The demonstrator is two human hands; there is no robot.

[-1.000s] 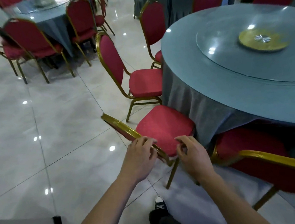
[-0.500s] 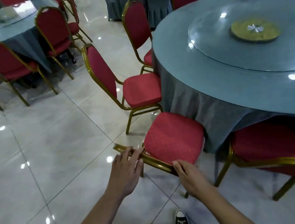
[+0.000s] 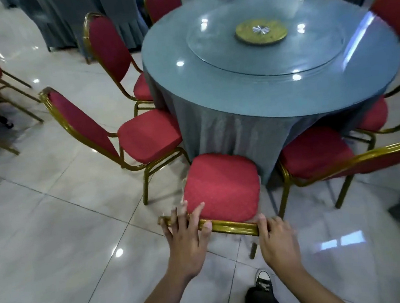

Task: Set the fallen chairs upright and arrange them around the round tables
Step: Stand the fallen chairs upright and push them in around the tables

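From the head view, a red padded banquet chair [image 3: 222, 188] with a gold metal frame stands upright on the glossy tiled floor [image 3: 54, 242], its square seat just short of the round table's grey draped cloth [image 3: 228, 128]. The left hand [image 3: 187, 237] lays nearly straight fingers over the gold top rail; the right hand [image 3: 276, 236] curls around the rail's other end. The backrest is foreshortened and mostly hidden. A glass turntable [image 3: 266, 39] sits on the tabletop.
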